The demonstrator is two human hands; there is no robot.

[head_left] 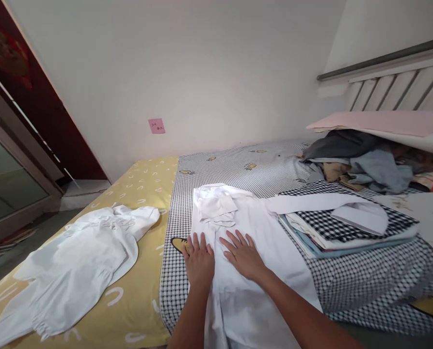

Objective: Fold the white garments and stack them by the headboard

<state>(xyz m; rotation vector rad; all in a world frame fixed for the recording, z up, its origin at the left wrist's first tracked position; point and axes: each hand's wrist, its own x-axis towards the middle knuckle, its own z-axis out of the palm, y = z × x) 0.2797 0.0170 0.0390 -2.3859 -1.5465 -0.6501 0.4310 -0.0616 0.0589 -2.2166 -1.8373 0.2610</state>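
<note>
White shirt — spread lengthwise directly under both hands, on a checked sheet. Left hand palm down near the shirt's left edge, fingers fairly straight and slightly parted, gripping nothing. Right hand likewise flat on the shirt body, fingers fanned, nothing held.

Handling, by judgement: light, soft, limp; creases easily, not fragile. Should slide a little on the sheet if pushed. Best taken by both side edges, or pinched through all layers at the far end, so nothing trails. Just beyond the fingertips, a bunched fold of white cloth — collar or cuff, cannot tell. One sleeve runs out beyond and right of the right hand, its end doubled over on a folded stack: checked cloth on top, white and pale blue below.

No container made out. Farther right, loose clothes heaped beneath a pink sheet. Well left of the left hand, a second white garment, rumpled on yellow bedding.
</note>
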